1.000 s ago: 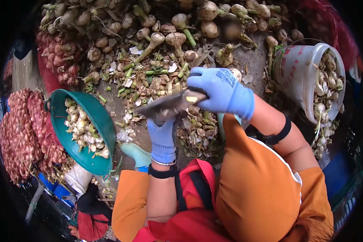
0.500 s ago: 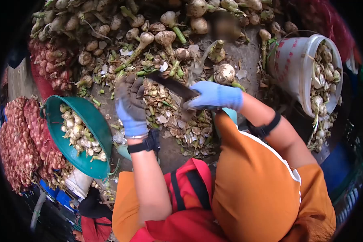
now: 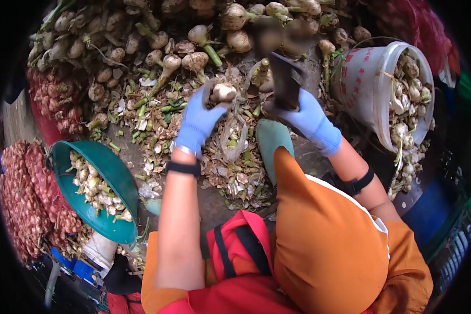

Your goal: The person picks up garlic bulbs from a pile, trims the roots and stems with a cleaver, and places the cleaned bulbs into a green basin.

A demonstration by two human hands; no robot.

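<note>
My left hand (image 3: 200, 116), in a blue glove with a dark palm, is closed around a pale garlic bulb (image 3: 224, 92). In my gloved right hand (image 3: 310, 119) is a knife with a broad dark blade (image 3: 287, 81), which points up and away from me. The blade stands apart from the bulb, to its right. A garlic bulb with a cut green stalk (image 3: 261, 70) lies just left of the blade. Beneath my hands spreads a heap of peelings and stalk pieces (image 3: 235, 172).
Whole garlic with stalks (image 3: 196, 62) is piled at the back. At left stand a green basin (image 3: 91, 222) of trimmed bulbs and red mesh sacks (image 3: 23, 193). A tipped white bucket (image 3: 362, 86) of bulbs lies at right. My boot (image 3: 273, 140) is near the peelings.
My left hand has moved right and now holds a garlic bulb; before, it was open and blurred. My right hand has moved right, and the blade has turned from pointing left to pointing up.
</note>
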